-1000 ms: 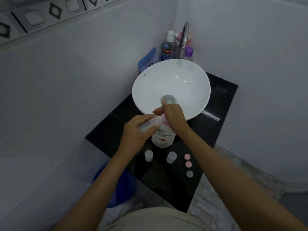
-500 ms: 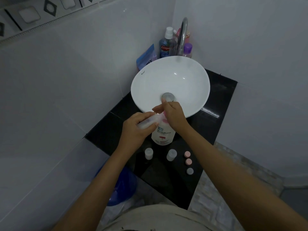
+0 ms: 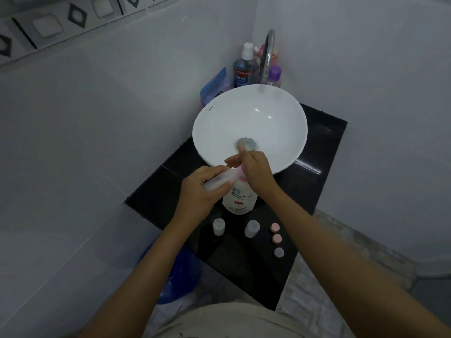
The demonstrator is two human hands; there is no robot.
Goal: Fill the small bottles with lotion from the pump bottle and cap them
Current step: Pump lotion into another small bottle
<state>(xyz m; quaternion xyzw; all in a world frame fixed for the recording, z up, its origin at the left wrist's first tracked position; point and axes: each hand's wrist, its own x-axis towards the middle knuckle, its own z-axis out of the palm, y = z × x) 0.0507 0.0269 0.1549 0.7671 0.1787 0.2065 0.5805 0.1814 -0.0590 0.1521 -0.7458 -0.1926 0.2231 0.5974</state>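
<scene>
A white pump bottle point(image 3: 240, 198) with a pink pump head stands on the black counter point(image 3: 314, 186) in front of the basin. My left hand point(image 3: 200, 191) grips a small clear bottle point(image 3: 220, 180), held tilted with its mouth at the pump's spout. My right hand point(image 3: 256, 170) rests on top of the pump head, covering it. Two more small clear bottles point(image 3: 219, 226) point(image 3: 252, 228) stand upright and uncapped nearer to me. Three loose caps lie to their right: two pink point(image 3: 274, 227) point(image 3: 277, 238) and one grey point(image 3: 279, 252).
A white round basin point(image 3: 275, 123) fills the back of the counter, with a chrome tap point(image 3: 268, 57) behind it. Mouthwash point(image 3: 242, 71), a purple-capped bottle point(image 3: 275, 76) and a blue pouch point(image 3: 216, 89) crowd the corner. A blue bucket point(image 3: 181, 276) sits on the floor below left. White tiled walls close both sides.
Both hands stay at the pump bottle with the small bottle at the spout. Only the camera view has shifted slightly.
</scene>
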